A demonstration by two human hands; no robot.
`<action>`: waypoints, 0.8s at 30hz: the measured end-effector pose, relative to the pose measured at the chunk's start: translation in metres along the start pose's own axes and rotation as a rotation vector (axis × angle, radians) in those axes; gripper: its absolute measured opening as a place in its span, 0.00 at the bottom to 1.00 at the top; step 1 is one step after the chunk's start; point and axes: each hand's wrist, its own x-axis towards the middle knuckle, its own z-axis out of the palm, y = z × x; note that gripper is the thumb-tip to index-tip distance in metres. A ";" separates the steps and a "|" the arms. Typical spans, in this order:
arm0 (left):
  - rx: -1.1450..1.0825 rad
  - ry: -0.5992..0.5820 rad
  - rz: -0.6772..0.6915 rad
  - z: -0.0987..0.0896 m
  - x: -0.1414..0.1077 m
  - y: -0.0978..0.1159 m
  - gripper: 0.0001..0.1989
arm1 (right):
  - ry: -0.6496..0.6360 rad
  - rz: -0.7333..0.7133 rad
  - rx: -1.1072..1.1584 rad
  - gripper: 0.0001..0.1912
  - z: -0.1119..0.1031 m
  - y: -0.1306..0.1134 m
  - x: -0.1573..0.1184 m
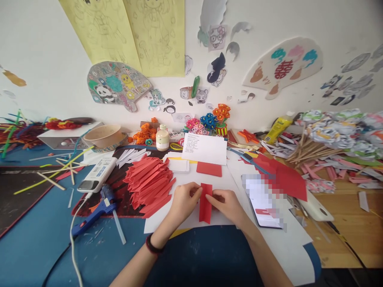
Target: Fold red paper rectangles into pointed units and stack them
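Note:
Between my hands is a narrow strip of red paper [205, 213], creased lengthwise and standing slightly open along its fold. My left hand [186, 198] pinches its left edge near the top, thumb and fingers together. From the other side, my right hand [229, 203] grips the right edge with fingertips on the paper. White sheets [179, 223] lie beneath. Just beyond sits a stack of red paper rectangles [209, 169]. To the left is a big heap of folded red paper strips [149, 181].
A blue glue gun [97, 213] and white power strip [97, 174] with cables lie left. A phone [263, 203], partly blurred, and red sheets [284, 177] are at right. Behind stand a glue bottle [162, 138], a handwritten card [204, 149] and craft flowers [208, 122].

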 end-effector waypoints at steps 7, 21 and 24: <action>0.372 0.051 -0.038 0.015 0.001 -0.006 0.10 | 0.115 -0.105 -0.223 0.21 0.008 0.006 -0.002; 0.795 0.063 0.425 0.023 -0.007 -0.019 0.08 | 0.330 -0.321 -0.775 0.15 0.017 0.022 -0.017; 0.830 0.064 0.507 0.020 -0.008 -0.023 0.11 | 0.328 -0.328 -0.800 0.15 0.018 0.024 -0.016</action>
